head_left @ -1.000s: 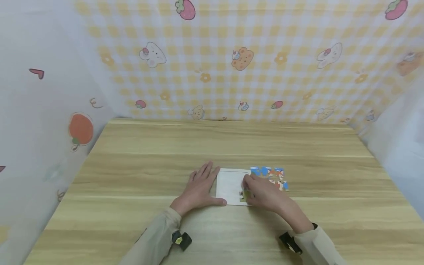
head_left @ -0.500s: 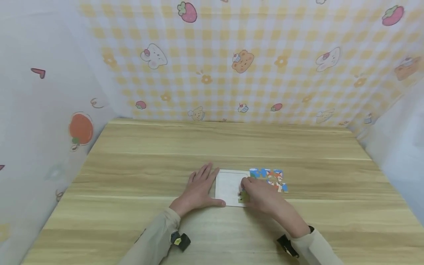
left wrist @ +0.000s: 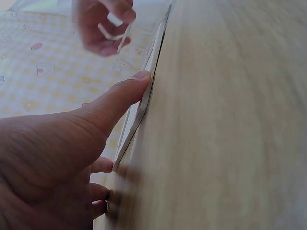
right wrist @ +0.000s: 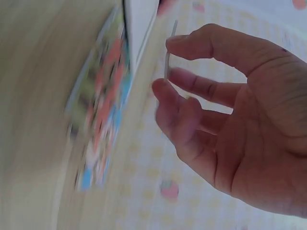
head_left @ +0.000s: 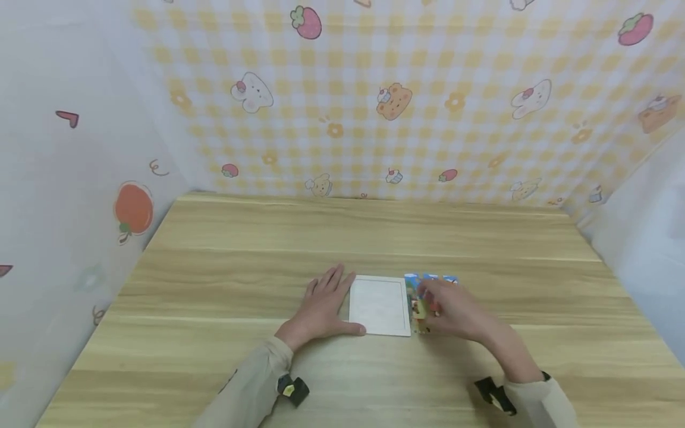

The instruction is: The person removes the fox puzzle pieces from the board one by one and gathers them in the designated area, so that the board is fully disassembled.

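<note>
A white puzzle tray (head_left: 379,306) with a thin raised border lies flat on the table, its inside bare. My left hand (head_left: 321,306) is spread along the tray's left side, with the thumb (left wrist: 129,91) pressing on its near edge. Just right of the tray, my right hand (head_left: 455,312) pinches a thin puzzle piece (right wrist: 167,64) between thumb and fingertips, above the table. That piece appears edge-on in the right wrist view, so its picture is hidden. Beneath the right hand lie several colourful puzzle pieces (right wrist: 103,105), partly covered by it in the head view.
The wood-grain table (head_left: 257,238) stretches around the tray on all sides. A yellow checked cloth (head_left: 364,142) with cartoon prints hangs behind it, and a white printed cloth (head_left: 80,178) hangs at the left.
My right hand has moved right with the pinched puzzle piece, from over the tray's right part to over the loose pieces. The left hand keeps its place.
</note>
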The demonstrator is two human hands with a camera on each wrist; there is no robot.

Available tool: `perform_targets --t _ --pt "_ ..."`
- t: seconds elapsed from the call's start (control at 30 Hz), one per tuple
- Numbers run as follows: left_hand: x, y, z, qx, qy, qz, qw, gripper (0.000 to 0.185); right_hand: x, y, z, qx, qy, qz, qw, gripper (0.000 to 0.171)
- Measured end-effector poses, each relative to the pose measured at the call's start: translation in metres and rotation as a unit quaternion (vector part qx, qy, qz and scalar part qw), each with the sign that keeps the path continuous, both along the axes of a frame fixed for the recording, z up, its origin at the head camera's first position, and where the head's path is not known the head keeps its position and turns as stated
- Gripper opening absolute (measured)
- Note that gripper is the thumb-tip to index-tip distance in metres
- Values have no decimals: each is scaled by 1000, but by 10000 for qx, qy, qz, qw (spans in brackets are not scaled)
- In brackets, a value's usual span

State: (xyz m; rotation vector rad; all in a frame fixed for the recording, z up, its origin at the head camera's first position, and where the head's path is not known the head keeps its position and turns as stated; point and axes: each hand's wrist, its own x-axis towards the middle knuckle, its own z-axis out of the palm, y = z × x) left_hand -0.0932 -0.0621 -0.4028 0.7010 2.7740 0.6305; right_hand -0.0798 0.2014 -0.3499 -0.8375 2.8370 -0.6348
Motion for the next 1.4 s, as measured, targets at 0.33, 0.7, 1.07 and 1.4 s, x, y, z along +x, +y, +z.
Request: perform_targets --t 0.33,0.7,1.07,1.4 --pt "-2 1 1 -5 -73 12 10000 103 10 63 5 -24 -636 -619 9961 34" --pt "0 1 2 69 -131 33 9999 103 17 76 -2 216 -577 -765 9952 31" --pt "1 2 2 67 -82 60 9999 103 25 73 -9 434 -135 -881 9951 23" --pt "1 1 3 39 -28 44 10000 103 28 64 -15 507 -24 -993 9938 27"
